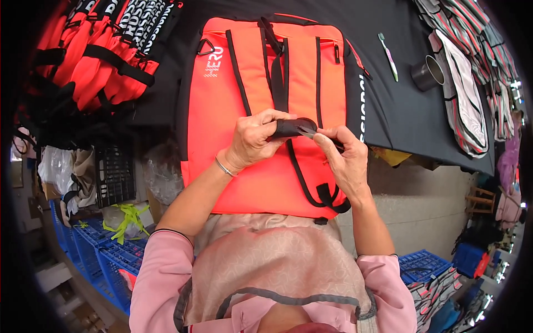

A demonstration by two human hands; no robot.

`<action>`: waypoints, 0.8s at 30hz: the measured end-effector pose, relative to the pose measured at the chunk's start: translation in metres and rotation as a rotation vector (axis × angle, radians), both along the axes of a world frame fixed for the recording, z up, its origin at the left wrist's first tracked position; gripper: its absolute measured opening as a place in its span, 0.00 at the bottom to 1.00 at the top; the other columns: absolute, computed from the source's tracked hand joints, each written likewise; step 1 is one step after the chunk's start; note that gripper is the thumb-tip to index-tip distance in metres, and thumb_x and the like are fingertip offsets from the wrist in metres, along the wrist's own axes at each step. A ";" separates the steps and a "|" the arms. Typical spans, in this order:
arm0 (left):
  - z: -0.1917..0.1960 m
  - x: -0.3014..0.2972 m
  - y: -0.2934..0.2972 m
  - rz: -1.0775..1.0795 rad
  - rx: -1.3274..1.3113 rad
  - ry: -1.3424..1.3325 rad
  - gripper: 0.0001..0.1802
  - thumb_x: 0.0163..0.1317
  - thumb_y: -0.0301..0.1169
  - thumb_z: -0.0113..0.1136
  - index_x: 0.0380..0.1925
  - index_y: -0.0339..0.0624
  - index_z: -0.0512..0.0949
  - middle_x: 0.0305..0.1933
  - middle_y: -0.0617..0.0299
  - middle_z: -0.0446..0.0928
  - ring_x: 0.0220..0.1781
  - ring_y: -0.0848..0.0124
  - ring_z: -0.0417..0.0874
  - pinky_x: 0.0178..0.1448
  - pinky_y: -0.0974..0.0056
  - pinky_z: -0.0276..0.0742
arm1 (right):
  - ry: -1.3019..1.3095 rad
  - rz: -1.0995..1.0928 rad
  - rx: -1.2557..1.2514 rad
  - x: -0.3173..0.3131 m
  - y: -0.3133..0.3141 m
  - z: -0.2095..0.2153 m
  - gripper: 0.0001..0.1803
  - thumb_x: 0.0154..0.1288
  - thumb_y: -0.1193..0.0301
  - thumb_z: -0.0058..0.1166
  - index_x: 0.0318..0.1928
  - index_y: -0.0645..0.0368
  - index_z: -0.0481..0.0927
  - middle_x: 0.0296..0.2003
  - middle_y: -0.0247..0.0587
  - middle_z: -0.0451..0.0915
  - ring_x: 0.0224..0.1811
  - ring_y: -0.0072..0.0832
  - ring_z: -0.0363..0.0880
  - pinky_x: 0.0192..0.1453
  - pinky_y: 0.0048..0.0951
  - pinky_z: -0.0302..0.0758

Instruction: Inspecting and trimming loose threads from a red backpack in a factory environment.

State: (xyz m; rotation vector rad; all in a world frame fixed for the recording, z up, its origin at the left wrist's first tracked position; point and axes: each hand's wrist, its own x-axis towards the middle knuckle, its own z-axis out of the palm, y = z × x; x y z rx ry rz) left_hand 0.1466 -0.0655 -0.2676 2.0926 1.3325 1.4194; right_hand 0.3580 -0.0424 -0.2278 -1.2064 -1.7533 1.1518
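A bright coral backpack (222, 172) with black trim lies on the dark-covered table in front of me, straps upward. My left hand (252, 139) is closed on the black end of a shoulder strap (288, 127), folding it up above the bag. In my right hand (345, 158) is a pair of small snips (306, 131), its metal tips against that black strap end. Part of the dark handle shows beside my fingers; the rest is hidden in the grip. A loose black webbing strap (300, 177) hangs down the lower right of the bag.
Stacked coral bags (105, 72) fill the table's far left. At the right lie a toothbrush (388, 57), a dark metal cup (428, 73) and several grey-pink striped pieces (458, 94). Blue crates (119, 258) stand low on the left, another blue crate (423, 266) low on the right.
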 end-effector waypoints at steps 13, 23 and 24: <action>-0.002 -0.005 0.001 -0.044 -0.025 -0.029 0.18 0.44 0.19 0.72 0.38 0.43 0.86 0.43 0.60 0.85 0.36 0.66 0.87 0.38 0.67 0.84 | -0.100 0.036 0.210 -0.002 0.008 -0.006 0.09 0.61 0.69 0.66 0.33 0.62 0.81 0.26 0.41 0.81 0.26 0.31 0.78 0.32 0.31 0.74; -0.001 -0.003 -0.001 -0.069 -0.089 -0.078 0.19 0.44 0.18 0.72 0.40 0.45 0.86 0.41 0.62 0.84 0.39 0.67 0.87 0.40 0.66 0.85 | -0.044 0.052 -0.004 0.000 0.008 -0.002 0.08 0.62 0.71 0.65 0.33 0.63 0.81 0.26 0.39 0.81 0.27 0.24 0.78 0.32 0.26 0.72; -0.001 -0.002 -0.001 -0.069 -0.091 -0.079 0.19 0.44 0.18 0.72 0.40 0.45 0.86 0.41 0.62 0.84 0.39 0.67 0.87 0.40 0.66 0.85 | 0.053 0.014 -0.022 0.000 0.007 -0.002 0.08 0.62 0.72 0.65 0.33 0.63 0.81 0.26 0.39 0.81 0.27 0.23 0.78 0.32 0.25 0.72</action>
